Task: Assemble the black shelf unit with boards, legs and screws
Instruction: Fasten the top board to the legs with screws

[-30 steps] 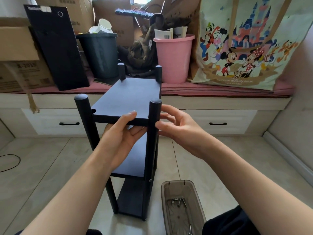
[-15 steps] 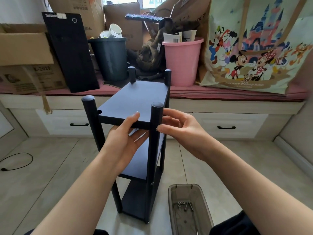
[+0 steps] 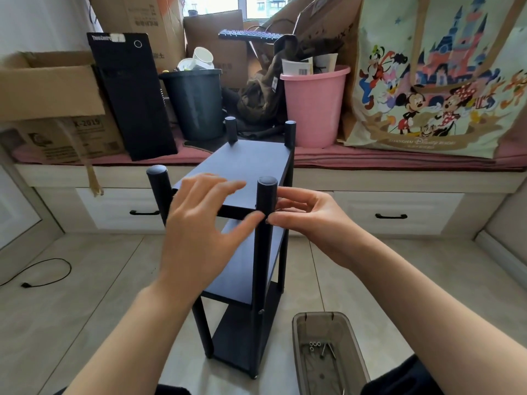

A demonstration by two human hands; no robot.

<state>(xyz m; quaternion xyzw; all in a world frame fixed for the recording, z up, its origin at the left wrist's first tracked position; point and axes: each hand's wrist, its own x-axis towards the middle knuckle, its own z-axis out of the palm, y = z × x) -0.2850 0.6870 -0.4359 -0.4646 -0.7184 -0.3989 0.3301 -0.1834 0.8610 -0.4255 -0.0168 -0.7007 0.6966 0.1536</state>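
The black shelf unit stands upright on the tiled floor, three boards between four round legs. My left hand hovers at the top board's near edge, fingers spread straight over the board and thumb tip by the near right leg. My right hand is at that leg level with the top board, thumb in front and curled fingers behind, pinching the leg. Whether a screw sits between the fingertips is hidden. Loose screws lie in a brown plastic tray on the floor.
Behind the shelf runs a low bench with drawers, loaded with a pink bucket, a dark bin, a black computer tower, cardboard boxes and a cartoon bag. A black cable lies on the floor at left.
My left hand rose from under the top board's near edge; its fingers now spread over the board. My right hand closed in on the near right leg. The view shifted closer.
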